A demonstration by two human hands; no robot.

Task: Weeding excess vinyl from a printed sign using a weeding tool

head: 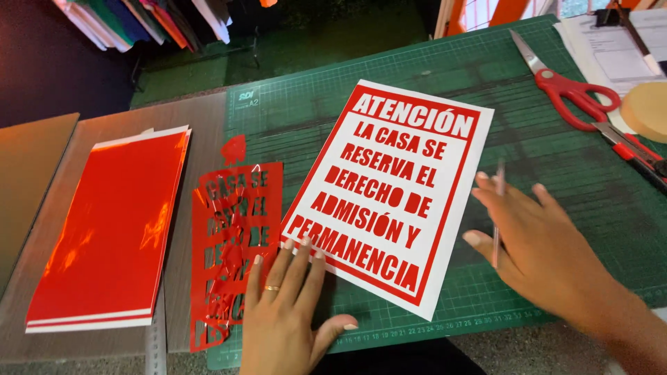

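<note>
Green cutting mat (556,180) over a grey tabletop, garments hanging behind; white sign with red lettering (389,187) lying tilted at the mat's centre; stack of red vinyl sheets (111,229) well to the left, off the mat; weeded red vinyl scrap (233,243) just beside the sign's lower left edge; right hand (538,250) flat on the mat beside the sign, fingers spread, thin pen-like tool (497,215) held between them; left hand (281,305) spread, fingertips pressing the sign's lower corner; red-handled scissors (566,87) at the far right.
</note>
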